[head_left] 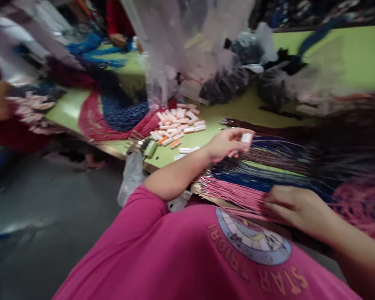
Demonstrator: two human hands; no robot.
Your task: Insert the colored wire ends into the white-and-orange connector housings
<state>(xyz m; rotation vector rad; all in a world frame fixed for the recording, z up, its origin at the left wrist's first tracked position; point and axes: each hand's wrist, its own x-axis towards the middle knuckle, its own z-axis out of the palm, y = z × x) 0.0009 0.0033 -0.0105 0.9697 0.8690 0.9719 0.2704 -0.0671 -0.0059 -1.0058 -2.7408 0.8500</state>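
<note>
My left hand point(226, 144) is closed over the rows of cords, with a small white block point(246, 138) between thumb and fingers. A second pale bit shows beneath the fingers, too small to name. On the near side of the table, my right hand point(295, 204) has its fingers curled on a bundle of pink cords point(237, 193). Beyond that bundle lie dark blue cords point(265, 180) and dark brown cords point(278, 157), their metal-tipped ends pointing left. A heap of white and orange blocks point(178, 121) sits left of my left hand.
Red cords point(92, 121) and navy cords point(123, 110) drape across the green table point(64, 109) at left. Clear plastic bags point(200, 50) hang or stand behind the heap. A green-bodied device point(150, 148) is at the table edge. Other people work at the far left and back.
</note>
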